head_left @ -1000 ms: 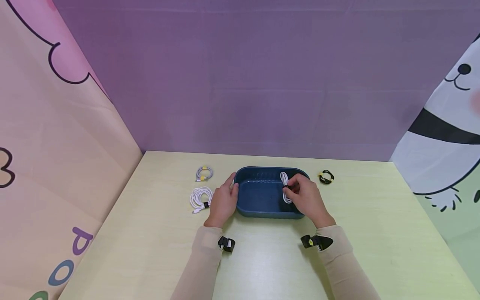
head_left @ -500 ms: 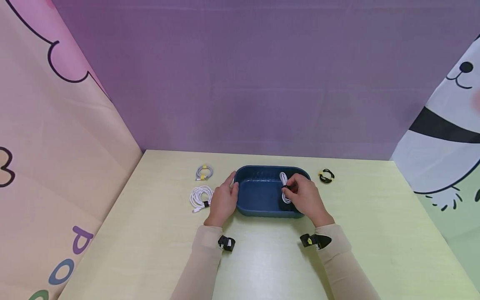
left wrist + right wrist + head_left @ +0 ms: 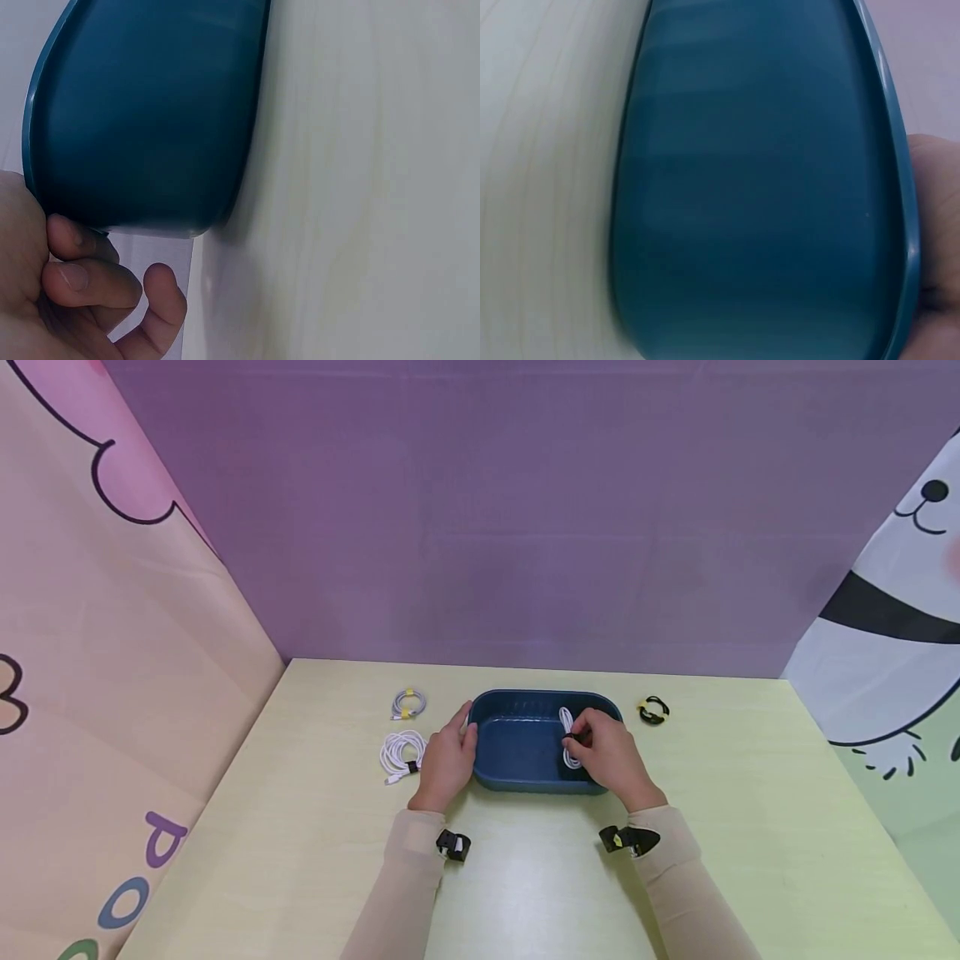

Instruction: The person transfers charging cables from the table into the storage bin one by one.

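A dark blue oval tub (image 3: 517,758) stands on the pale yellow table. My left hand (image 3: 461,733) grips the tub's left end, thumb at the rim and fingers against the outer wall. In the left wrist view those fingers (image 3: 90,279) curl under the tub wall (image 3: 150,112). My right hand (image 3: 577,739) reaches over the tub's right side and pinches a coiled white cable (image 3: 566,724) with a black tie, down inside the tub. The right wrist view is filled by the tub's outer wall (image 3: 757,187), with a bit of the hand at the right edge.
Left of the tub lie a white cable coil (image 3: 401,753) and, farther back, a small grey coil with yellow ties (image 3: 408,703). A black cable with a yellow tie (image 3: 652,711) lies right of the tub. Printed cloth walls close in the left, back and right.
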{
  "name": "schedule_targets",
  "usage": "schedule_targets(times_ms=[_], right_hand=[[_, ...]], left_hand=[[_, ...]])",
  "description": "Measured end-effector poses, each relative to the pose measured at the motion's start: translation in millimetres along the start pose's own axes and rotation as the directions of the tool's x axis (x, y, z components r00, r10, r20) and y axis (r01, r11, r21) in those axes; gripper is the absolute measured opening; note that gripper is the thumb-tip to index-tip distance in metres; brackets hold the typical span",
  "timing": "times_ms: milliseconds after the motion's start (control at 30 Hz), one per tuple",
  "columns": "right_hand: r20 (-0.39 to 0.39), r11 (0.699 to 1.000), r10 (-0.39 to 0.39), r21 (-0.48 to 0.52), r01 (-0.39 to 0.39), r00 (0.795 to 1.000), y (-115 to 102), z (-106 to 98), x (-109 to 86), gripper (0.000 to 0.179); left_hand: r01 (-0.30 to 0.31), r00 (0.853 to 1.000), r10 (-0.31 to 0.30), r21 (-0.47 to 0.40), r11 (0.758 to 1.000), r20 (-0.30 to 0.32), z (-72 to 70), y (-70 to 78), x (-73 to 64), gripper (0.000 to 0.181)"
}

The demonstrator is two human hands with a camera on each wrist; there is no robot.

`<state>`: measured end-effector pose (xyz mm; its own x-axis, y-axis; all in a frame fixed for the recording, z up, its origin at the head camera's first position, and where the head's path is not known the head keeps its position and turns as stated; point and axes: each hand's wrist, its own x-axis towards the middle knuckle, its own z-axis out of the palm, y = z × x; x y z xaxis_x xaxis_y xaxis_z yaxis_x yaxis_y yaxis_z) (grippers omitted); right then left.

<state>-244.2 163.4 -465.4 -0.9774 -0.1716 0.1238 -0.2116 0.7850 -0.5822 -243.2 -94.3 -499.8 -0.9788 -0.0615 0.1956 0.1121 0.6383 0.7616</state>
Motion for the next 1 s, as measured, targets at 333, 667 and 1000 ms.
schedule_targets(times_ms=[333, 667, 1000], right_hand=[[0.023, 0.999, -0.03, -0.038, 0.031, 0.999, 1.6, 2.3, 2.0, 0.018], [0.062, 0.997, -0.027, -0.076, 0.032, 0.998, 0.1, 3.6, 2.8, 0.016], [0.086, 0.989, 0.004, -0.148, 0.009, 0.996, -1.7, 6.3, 2.0, 0.01]], left_hand=[[-0.003, 1.0, 0.004, -0.01, 1.0, 0.009, -0.8, 2.1, 0.8, 0.046], [0.004, 1.0, -0.004, -0.008, 1.0, 0.01, 0.2, 1.3, 1.2, 0.046], [0.004, 1.0, -0.004, -0.008, 1.0, 0.01, 0.7, 0.4, 1.6, 0.046]])
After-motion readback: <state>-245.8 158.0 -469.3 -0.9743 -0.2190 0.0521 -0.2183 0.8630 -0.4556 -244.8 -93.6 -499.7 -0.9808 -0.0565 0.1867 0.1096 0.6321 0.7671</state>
